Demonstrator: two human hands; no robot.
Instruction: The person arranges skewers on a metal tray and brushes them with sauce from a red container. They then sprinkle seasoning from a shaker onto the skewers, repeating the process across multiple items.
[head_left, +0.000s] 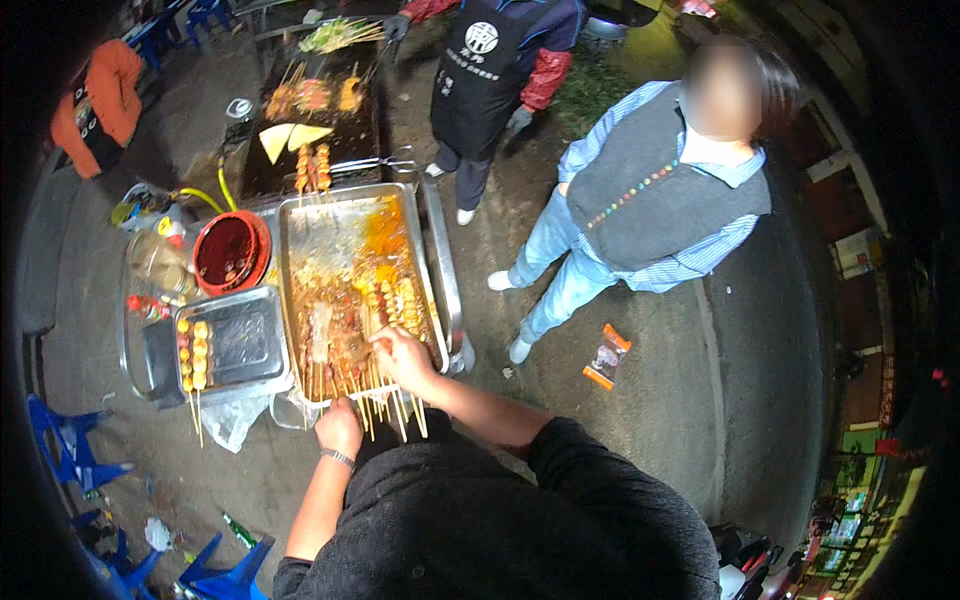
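A large metal tray (321, 219) full of reddish sauce lies before me. Meat skewers (330, 337) rest in its near half, their wooden sticks jutting over the front rim. My left hand (340, 430), with a metal band on the wrist, is curled around stick ends at that rim. Over the skewers reaches my right hand (403, 361), fingertips bent down at the food; whether they pinch a stick is hidden. Beyond it, at the right side, lie pale spiral-like skewers (407, 304). Orange-yellow seasoning (386, 229) coats the tray's far right part.
Left stand a smaller tray (251, 337) with ball skewers (199, 356), a red pot (232, 251) of dark sauce and a red-capped bottle (148, 307). Past the tray, a dark griddle (262, 180) bears food. An aproned person (487, 82) and another person (645, 187) stand at right.
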